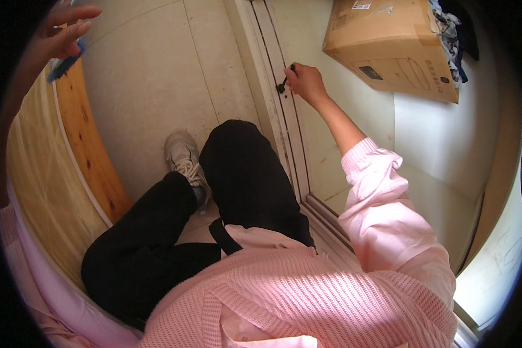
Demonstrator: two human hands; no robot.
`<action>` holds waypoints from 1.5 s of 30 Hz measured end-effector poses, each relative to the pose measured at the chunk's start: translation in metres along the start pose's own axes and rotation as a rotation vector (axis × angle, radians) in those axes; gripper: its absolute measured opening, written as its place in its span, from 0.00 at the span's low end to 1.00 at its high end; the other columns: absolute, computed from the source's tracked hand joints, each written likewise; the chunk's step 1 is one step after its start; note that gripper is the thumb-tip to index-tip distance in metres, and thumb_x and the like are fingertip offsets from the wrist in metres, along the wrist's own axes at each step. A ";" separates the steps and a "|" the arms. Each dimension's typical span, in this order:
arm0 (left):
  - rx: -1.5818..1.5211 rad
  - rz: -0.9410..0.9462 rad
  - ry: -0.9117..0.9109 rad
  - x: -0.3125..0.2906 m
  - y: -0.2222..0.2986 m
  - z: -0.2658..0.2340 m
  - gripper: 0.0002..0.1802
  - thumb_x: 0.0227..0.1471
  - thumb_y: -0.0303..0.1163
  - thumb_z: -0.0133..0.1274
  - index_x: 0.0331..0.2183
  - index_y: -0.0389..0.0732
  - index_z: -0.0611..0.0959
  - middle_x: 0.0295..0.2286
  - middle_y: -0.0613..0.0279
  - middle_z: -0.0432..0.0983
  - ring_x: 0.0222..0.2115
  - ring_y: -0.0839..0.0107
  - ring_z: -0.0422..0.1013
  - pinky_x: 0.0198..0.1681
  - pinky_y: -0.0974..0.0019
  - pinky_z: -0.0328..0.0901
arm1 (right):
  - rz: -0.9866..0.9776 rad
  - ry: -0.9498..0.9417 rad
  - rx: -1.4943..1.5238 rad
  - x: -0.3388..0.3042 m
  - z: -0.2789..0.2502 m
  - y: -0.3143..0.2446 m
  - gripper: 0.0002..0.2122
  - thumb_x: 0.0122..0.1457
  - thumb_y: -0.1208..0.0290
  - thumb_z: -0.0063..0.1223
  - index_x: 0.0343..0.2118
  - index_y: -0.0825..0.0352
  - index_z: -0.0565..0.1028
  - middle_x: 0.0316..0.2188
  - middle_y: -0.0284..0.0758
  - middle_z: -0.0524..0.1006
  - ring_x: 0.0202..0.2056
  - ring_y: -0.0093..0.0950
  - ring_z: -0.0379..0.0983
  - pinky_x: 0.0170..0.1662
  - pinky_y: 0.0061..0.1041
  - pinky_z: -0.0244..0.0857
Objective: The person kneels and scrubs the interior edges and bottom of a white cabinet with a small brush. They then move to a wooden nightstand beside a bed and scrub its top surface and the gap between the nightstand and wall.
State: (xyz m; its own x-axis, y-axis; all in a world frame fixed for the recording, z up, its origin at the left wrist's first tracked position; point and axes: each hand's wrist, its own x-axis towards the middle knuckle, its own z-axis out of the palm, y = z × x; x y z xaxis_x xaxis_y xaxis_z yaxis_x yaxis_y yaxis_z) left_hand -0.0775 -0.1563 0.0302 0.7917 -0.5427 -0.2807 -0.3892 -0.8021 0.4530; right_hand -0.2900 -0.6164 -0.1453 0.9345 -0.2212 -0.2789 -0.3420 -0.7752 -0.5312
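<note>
My right hand (307,84) is closed, thumb and fingers pinched round a small, thin black object (282,87) with a knobbed end. It is held over the grooved sliding-door track (288,107); I cannot make out its exact kind. At the upper left my left hand (58,36) is raised with its fingers apart and slightly bent. Just below those fingers, by the end of the wooden bed board, is a blue object (67,62), partly hidden by the hand. Whether the hand touches it I cannot tell.
Beyond the track at the upper right is a large cardboard box (388,49), clothes (451,35) spilling from its open side. A bed with a wooden side board (87,127) and a yellowish mattress (43,156) runs along the left. My shoe (182,156) rests on the tiled floor (156,75).
</note>
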 end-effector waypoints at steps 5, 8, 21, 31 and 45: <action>0.029 0.032 0.220 -0.007 -0.001 0.010 0.23 0.53 0.50 0.47 0.49 0.55 0.74 0.49 0.64 0.66 0.41 0.75 0.66 0.44 0.66 0.63 | -0.233 -0.206 -0.599 -0.042 0.020 0.002 0.13 0.59 0.66 0.46 0.23 0.70 0.73 0.16 0.36 0.74 0.17 0.24 0.72 0.21 0.25 0.66; -0.014 0.053 0.007 -0.002 -0.006 0.005 0.22 0.53 0.50 0.47 0.49 0.55 0.74 0.47 0.66 0.68 0.36 0.77 0.66 0.42 0.67 0.64 | 0.343 -0.556 0.081 -0.063 0.016 -0.006 0.14 0.58 0.65 0.46 0.22 0.70 0.73 0.15 0.36 0.74 0.17 0.26 0.72 0.23 0.27 0.66; -0.015 0.026 0.196 -0.010 0.004 0.014 0.23 0.52 0.48 0.49 0.49 0.54 0.74 0.46 0.65 0.68 0.36 0.75 0.65 0.40 0.69 0.63 | -0.111 -0.102 -0.381 -0.036 0.032 -0.006 0.12 0.53 0.64 0.48 0.26 0.70 0.75 0.23 0.45 0.76 0.27 0.48 0.72 0.33 0.43 0.65; 0.016 0.032 -0.016 0.008 -0.019 0.002 0.23 0.53 0.50 0.47 0.49 0.54 0.74 0.44 0.67 0.69 0.34 0.77 0.66 0.38 0.69 0.65 | -0.040 0.033 0.448 0.032 0.004 -0.030 0.13 0.59 0.65 0.48 0.29 0.72 0.75 0.19 0.33 0.76 0.19 0.18 0.70 0.21 0.19 0.65; 0.048 0.074 0.156 -0.005 -0.009 0.007 0.24 0.52 0.53 0.47 0.49 0.56 0.74 0.48 0.63 0.68 0.40 0.70 0.68 0.41 0.65 0.65 | -0.038 -0.303 -0.312 -0.044 0.014 -0.009 0.15 0.55 0.62 0.48 0.25 0.72 0.75 0.23 0.48 0.75 0.28 0.46 0.72 0.34 0.41 0.65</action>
State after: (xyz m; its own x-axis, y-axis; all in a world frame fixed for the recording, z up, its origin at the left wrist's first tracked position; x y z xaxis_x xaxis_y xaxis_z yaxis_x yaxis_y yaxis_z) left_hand -0.0815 -0.1479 0.0218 0.8222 -0.5581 -0.1119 -0.4677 -0.7745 0.4258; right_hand -0.3295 -0.5914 -0.1397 0.8589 -0.0419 -0.5104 -0.2187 -0.9312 -0.2916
